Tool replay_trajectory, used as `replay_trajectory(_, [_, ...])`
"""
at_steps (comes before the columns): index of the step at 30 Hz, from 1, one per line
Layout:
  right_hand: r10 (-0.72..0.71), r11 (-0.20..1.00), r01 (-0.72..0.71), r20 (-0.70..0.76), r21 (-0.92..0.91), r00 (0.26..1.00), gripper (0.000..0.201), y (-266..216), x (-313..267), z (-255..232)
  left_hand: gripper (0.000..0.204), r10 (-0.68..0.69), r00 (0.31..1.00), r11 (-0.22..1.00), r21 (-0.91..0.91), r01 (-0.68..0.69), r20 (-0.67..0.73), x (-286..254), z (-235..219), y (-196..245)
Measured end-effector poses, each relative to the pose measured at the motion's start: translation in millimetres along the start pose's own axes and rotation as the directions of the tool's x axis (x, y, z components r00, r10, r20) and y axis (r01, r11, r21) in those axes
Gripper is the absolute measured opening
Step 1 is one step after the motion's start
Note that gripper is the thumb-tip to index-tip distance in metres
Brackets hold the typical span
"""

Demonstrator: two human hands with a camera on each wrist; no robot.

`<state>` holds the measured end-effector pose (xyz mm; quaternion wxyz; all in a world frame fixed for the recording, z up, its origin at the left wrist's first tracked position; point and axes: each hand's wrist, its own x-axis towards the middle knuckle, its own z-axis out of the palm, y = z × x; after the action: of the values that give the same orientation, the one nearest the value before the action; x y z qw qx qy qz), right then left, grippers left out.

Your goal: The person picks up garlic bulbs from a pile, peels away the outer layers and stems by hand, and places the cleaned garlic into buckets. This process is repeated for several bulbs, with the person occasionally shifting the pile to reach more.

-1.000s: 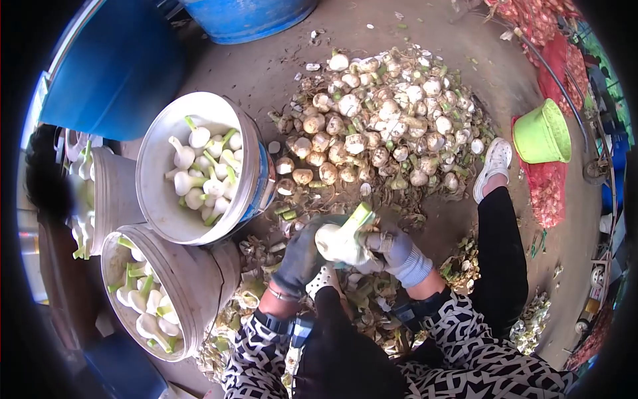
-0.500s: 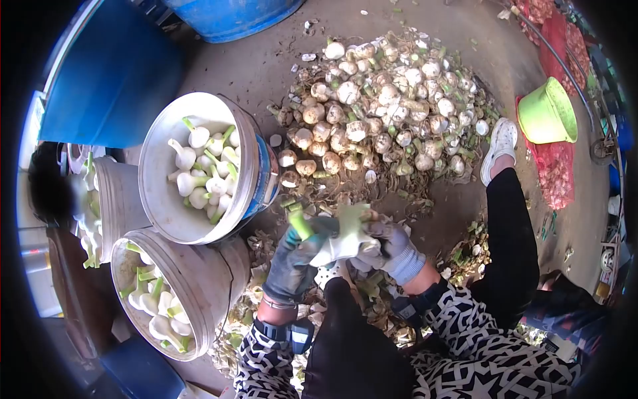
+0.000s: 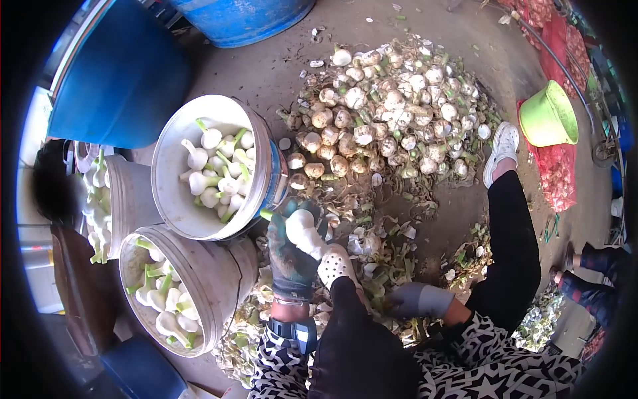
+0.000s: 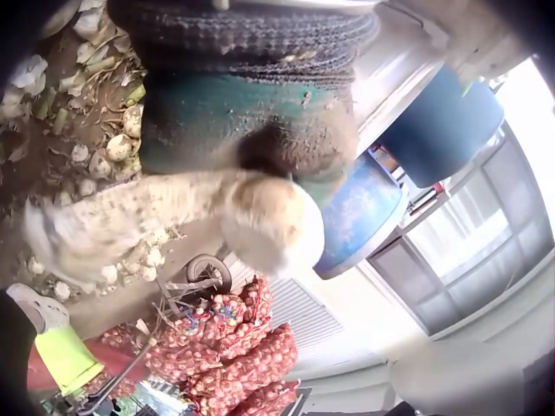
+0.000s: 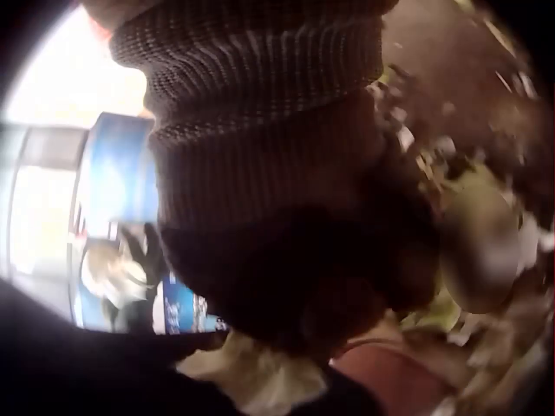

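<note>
My left hand, in a dirty green-and-dark glove, holds a whitish garlic bulb beside the round buckets. Its thick pale stalk slants toward the white clog. A green stalk end sticks out at the far side of the fingers. In the left wrist view the garlic bulb lies just below the glove. My right hand, in a grey knitted glove, hangs low over the scraps by my thigh. Its fingers are dark in the right wrist view, with a pale husk close by; I cannot tell whether they grip it.
A white bucket and a tilted bucket hold peeled garlic with green stalks. Ahead lies a heap of unpeeled garlic. Peel scraps cover the floor near my feet. A lime-green bucket stands right, near red net sacks.
My right hand has come off the garlic and dropped down and right. My left hand keeps its garlic and has turned it. Another person's legs have come into view at the right edge.
</note>
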<state>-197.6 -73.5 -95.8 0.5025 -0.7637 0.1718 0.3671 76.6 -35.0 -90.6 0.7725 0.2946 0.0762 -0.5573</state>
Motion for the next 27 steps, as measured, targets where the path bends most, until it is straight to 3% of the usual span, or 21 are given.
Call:
replay_trajectory(2, [0.066,0.982,-0.033,-0.173,0.188,0.983,0.043,4.4,-1.3,-15.0,0.044,-0.165,0.808,0.889,-0.269,0.370,0.565,13.5,-10.9,1.7])
replay_trajectory(3, [-0.073,0.983,0.149,-0.515,0.106,0.854,0.046,3.3,4.7,-17.3,0.044,-0.170,0.805,0.888,-0.267,0.376,0.569,10.9,-16.5,-2.1])
replay_trajectory(4, [-0.203,0.959,0.282,-0.779,-0.035,0.593,0.051,0.8,16.8,-20.2,0.047,-0.142,0.950,0.967,-0.167,0.193,0.278,3.0,-2.9,-5.6])
replay_trajectory(5, [-0.111,0.844,0.460,-0.749,0.277,0.653,0.054,-1.3,30.7,-29.5,0.049,-0.040,0.999,0.999,-0.005,0.040,-0.029,-1.5,4.9,-10.3])
replay_trajectory(6, [-0.049,0.608,0.567,-0.687,0.556,0.725,0.057,-5.6,47.8,-39.6,0.049,-0.045,0.999,0.999,-0.003,0.045,-0.028,-0.3,1.8,-16.3])
replay_trajectory(8, [-0.041,0.416,0.636,-0.686,0.650,0.727,0.050,-23.6,84.9,-52.4,0.055,-0.016,0.999,0.999,0.048,0.017,-0.038,4.2,-7.7,-26.3])
replay_trajectory(10, [0.102,0.316,0.350,-0.398,0.882,0.911,0.044,-57.8,82.1,-81.8,0.055,-0.034,0.999,0.999,0.024,0.034,-0.002,6.2,-7.2,-24.4])
replay_trajectory(12, [0.105,0.198,0.488,-0.513,0.850,0.852,0.040,-60.7,85.3,-73.2,0.056,-0.190,0.945,0.976,-0.049,0.210,0.266,8.2,-24.8,-14.2])
replay_trajectory(13, [-0.146,-0.147,0.523,-0.541,0.840,0.828,0.041,-58.7,75.0,-70.2,0.051,-0.049,0.998,0.992,0.115,0.052,-0.025,8.8,-35.6,-16.2])
replay_trajectory(15, [-0.548,-0.626,0.185,-0.596,0.758,0.587,0.043,-60.8,40.5,-76.8,0.048,-0.032,0.993,0.996,0.083,0.042,-0.117,5.0,-31.1,-14.6])
replay_trajectory(16, [-0.506,-0.570,0.261,-0.583,0.779,0.635,0.048,-35.6,30.4,-64.5,0.045,-0.024,0.981,0.998,0.058,0.036,-0.195,3.2,-28.6,-14.2])
replay_trajectory(17, [-0.409,-0.083,0.534,-0.518,0.841,0.752,0.052,3.6,49.9,-42.4,0.043,-0.011,0.976,0.996,0.087,0.030,-0.216,1.4,-28.9,-13.3])
replay_trajectory(18, [-0.243,0.461,0.569,-0.520,0.681,0.819,0.057,36.7,68.9,-23.0,0.035,0.029,0.987,0.992,0.127,-0.009,-0.155,-5.3,-33.9,-14.1])
replay_trajectory(19, [-0.205,0.478,0.568,-0.544,0.670,0.814,0.057,47.3,63.9,-14.5,0.031,0.195,0.978,0.862,0.490,-0.133,-0.079,-14.8,-26.4,-11.4])
replay_trajectory(20, [0.023,0.960,0.160,-0.634,0.230,0.773,0.042,55.4,57.7,-8.5,0.029,0.323,0.944,0.593,0.762,-0.258,0.069,-28.7,-4.5,-4.0])
replay_trajectory(21, [0.141,0.861,-0.462,-0.774,-0.212,0.618,0.037,64.7,52.0,-7.7,0.028,0.396,0.834,-0.222,0.921,-0.319,0.384,-50.9,37.6,10.8])
replay_trajectory(22, [0.161,0.848,-0.490,-0.783,-0.202,0.601,0.037,80.6,44.7,-18.8,0.023,0.457,0.768,-0.245,0.894,-0.376,0.448,-62.1,33.6,22.9])
replay_trajectory(23, [0.349,0.923,-0.338,-0.773,0.184,0.530,0.036,96.3,39.5,-36.7,0.025,0.523,0.796,-0.082,0.948,-0.308,0.303,-82.5,30.6,47.9])
replay_trajectory(24, [0.530,0.826,-0.124,-0.686,0.549,0.499,0.038,105.9,36.9,-51.4,0.026,0.612,0.520,-0.699,0.715,0.003,0.596,-115.0,-11.1,83.2])
replay_trajectory(26, [0.604,0.744,0.007,-0.678,0.668,0.418,0.041,120.7,32.2,-89.9,0.030,0.641,0.463,-0.681,0.732,-0.025,0.612,-139.9,42.3,113.5])
replay_trajectory(27, [0.541,0.835,-0.097,-0.778,0.541,0.319,0.038,124.2,33.1,-108.9,0.037,0.679,0.401,-0.658,0.752,-0.042,0.615,-159.6,76.3,133.0])
